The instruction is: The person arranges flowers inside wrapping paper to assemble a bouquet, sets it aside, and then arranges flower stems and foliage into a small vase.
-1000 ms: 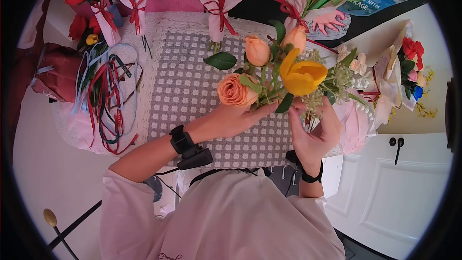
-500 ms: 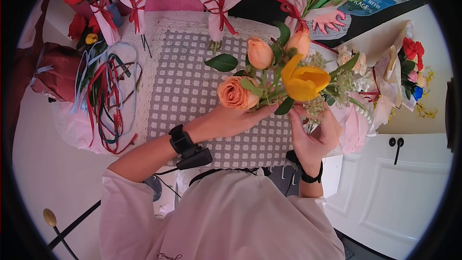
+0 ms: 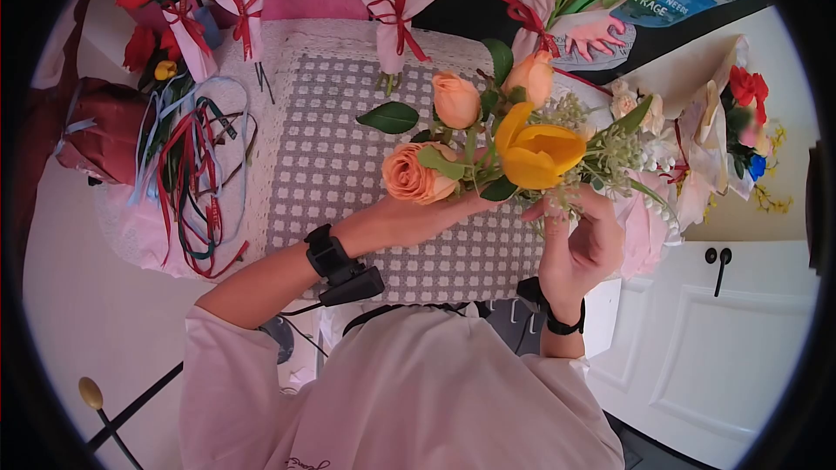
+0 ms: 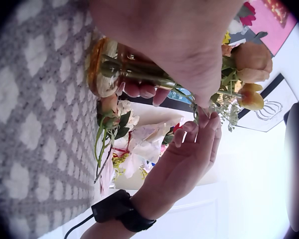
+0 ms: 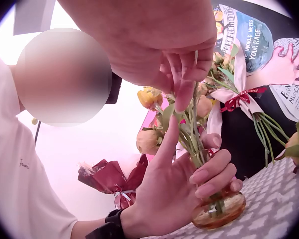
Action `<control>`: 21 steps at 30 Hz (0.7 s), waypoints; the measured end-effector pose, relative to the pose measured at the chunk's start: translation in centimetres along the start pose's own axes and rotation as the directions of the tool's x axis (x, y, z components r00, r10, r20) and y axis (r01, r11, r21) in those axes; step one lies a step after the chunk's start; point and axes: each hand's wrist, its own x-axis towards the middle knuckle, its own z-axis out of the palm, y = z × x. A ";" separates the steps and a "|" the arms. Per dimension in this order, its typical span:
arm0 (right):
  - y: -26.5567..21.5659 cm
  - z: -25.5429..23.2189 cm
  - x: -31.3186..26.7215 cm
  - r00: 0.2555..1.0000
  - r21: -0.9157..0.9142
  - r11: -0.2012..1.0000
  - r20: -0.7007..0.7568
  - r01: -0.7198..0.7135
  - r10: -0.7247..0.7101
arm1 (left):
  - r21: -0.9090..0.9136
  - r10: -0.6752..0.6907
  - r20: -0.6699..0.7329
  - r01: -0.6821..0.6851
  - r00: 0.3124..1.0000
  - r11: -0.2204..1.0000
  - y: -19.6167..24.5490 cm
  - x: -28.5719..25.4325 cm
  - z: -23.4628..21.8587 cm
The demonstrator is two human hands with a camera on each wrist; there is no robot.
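Observation:
My left hand (image 3: 409, 222) curls its fingers round the neck of an amber glass vase (image 5: 217, 211), which stands on the checked cloth with several stems in it. From the vase rise peach roses (image 3: 418, 172), a yellow tulip (image 3: 544, 152) and a sprig of tiny whitish blossoms (image 3: 570, 113). My right hand (image 3: 588, 239) is at the right side of the bunch, just above the left hand. In the right wrist view its fingertips pinch a thin green stem (image 5: 196, 59) above the vase. In the head view the flowers hide the vase.
Coiled ribbons (image 3: 187, 183) lie left on the checked cloth (image 3: 322, 130). Wrapped bouquets with red bows (image 3: 396, 17) line the far edge. A dark red wrapped bundle (image 3: 109, 130) sits far left. More wrapped flowers (image 3: 697, 130) stand at right, beside a white door (image 3: 714, 331).
The tulip and roses have shifted slightly left. My right hand has moved a little right and turned, its fingers still at the sprig. My left hand has barely moved.

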 end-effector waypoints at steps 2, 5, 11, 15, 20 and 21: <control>-0.1 0.0 -0.2 1.000 0.024 1.000 -0.015 -0.014 0.014 | 0.004 0.007 -0.011 -0.007 1.000 1.000 0.1 -0.1 0.0; -0.6 0.0 -0.2 0.994 0.107 0.990 -0.055 -0.092 0.098 | 0.019 -0.140 -0.012 0.140 0.990 0.990 1.4 -0.2 -0.2; -1.0 -0.1 -0.1 0.991 0.157 0.980 -0.041 -0.123 0.131 | 0.000 -0.096 -0.111 0.097 0.989 0.995 1.7 -0.1 0.0; -1.5 0.1 0.4 0.996 0.172 0.982 -0.025 -0.083 0.089 | -0.028 -0.067 -0.115 0.064 0.991 0.998 1.6 0.0 0.1; -2.1 0.2 0.9 0.999 0.163 0.985 -0.007 -0.049 0.050 | -0.040 -0.049 -0.104 0.045 0.993 0.998 1.4 0.1 0.0; -2.1 0.3 0.8 0.997 0.185 0.980 -0.015 -0.067 0.071 | -0.052 -0.060 -0.106 0.055 0.993 0.997 1.4 0.1 0.0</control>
